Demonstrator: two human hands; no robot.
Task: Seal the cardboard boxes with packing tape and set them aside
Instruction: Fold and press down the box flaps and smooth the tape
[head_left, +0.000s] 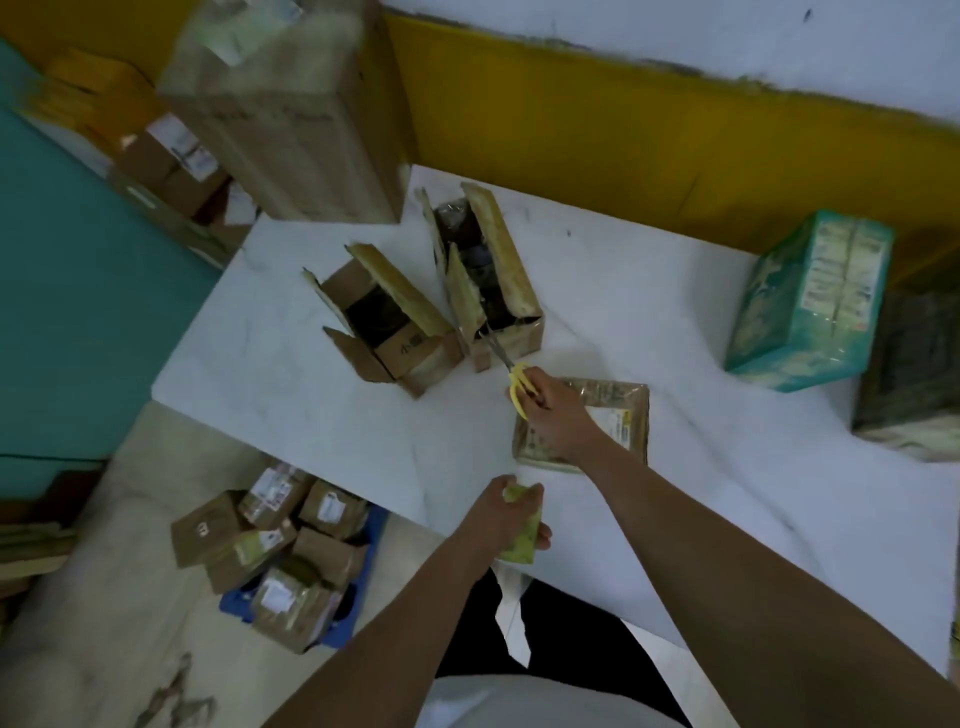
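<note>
A: Why are the scissors (519, 387) held forward?
B: The right hand (556, 421) grips them, blades at the right open box (501, 249), likely for trimming tape. The left open box (400, 291) stands beside it on the counter (311, 405), unsealed. The left hand (493, 514) clasps a yellowish item (522, 540), identity unclear.

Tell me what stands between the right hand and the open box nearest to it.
Nothing does. The right hand grips yellow-handled scissors whose blades reach the near end of the open box; only table surface lies beneath them. The taped parcel lies under the hand, not ahead of it. The left hand grips a yellowish item.
</note>
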